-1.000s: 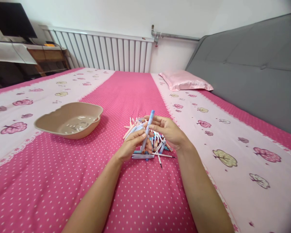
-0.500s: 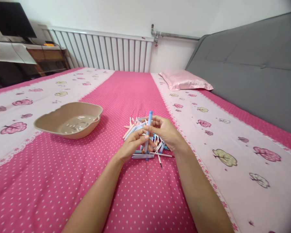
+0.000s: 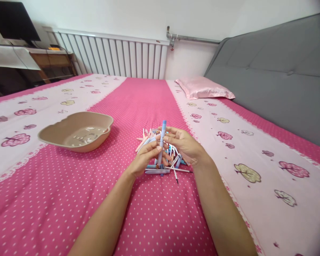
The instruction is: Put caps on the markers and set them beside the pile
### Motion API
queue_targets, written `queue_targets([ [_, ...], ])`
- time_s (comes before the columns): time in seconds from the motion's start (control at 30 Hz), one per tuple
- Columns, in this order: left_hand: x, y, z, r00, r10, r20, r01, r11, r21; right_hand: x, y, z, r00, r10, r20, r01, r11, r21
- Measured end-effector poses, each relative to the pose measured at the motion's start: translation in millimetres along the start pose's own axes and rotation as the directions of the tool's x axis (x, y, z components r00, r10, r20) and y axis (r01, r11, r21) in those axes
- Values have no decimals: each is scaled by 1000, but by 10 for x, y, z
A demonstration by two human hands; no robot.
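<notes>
My left hand (image 3: 144, 157) pinches the lower half of a light blue pen (image 3: 162, 137) and holds it nearly upright. My right hand (image 3: 184, 145) curls round beside the pen's upper half, fingertips touching its barrel. Under and behind both hands lies a heap of pens and pen parts (image 3: 164, 161), blue, pink and white, on the pink dotted bed sheet (image 3: 149, 220).
A beige scalloped bowl (image 3: 56, 132) with several small white pieces inside sits on the sheet to the left. A pink pillow (image 3: 204, 88) lies at the far right by the grey headboard (image 3: 282, 74). A white radiator (image 3: 114, 57) runs along the far wall.
The pen has tipped slightly more upright and shifted a little left. My right hand's fingers have closed in against the barrel. The bowl and heap have not moved.
</notes>
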State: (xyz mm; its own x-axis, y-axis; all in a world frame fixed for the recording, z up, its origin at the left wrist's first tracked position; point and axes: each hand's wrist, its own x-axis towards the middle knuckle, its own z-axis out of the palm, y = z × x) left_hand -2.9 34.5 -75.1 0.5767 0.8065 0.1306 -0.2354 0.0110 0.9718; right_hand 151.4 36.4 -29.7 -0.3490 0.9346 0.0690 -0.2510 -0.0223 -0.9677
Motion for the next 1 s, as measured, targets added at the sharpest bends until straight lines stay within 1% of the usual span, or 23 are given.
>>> queue_targets([
  [0.17,-2,-1,6,1000,14,7,-14,1000,11,16,39,12,997,-22,-80,19,999,-43],
  [0.27,-2,-6,2,1000,18,1,-18,1000,2,18,39,44,996,-18,-89,14,999,-45],
  [0.33,-1,-9,-4,1000,17,1,-17,1000,-6,17,31,55,999,-6,-43,4,1000,-24],
  [0.47,0,-5,-13,1000,19,17,-19,1000,-23,11,9,30,995,23,98,-30,997,69],
  [0.53,1,-1,-14,999,24,24,-23,999,-30,8,5,6,991,21,131,-36,994,108],
  [0.6,0,2,-12,999,24,21,-23,999,-33,8,8,-11,991,18,134,-34,993,116],
  [0.73,-2,2,-5,1000,19,10,-18,1000,-22,16,24,-11,996,17,84,-26,995,99],
  [0.93,1,-7,-10,999,30,14,-30,1000,3,19,34,67,994,-8,-105,4,999,-36],
  [1.0,1,-9,-17,999,28,14,-28,1000,-3,18,24,85,994,-18,-110,15,1000,-25],
])
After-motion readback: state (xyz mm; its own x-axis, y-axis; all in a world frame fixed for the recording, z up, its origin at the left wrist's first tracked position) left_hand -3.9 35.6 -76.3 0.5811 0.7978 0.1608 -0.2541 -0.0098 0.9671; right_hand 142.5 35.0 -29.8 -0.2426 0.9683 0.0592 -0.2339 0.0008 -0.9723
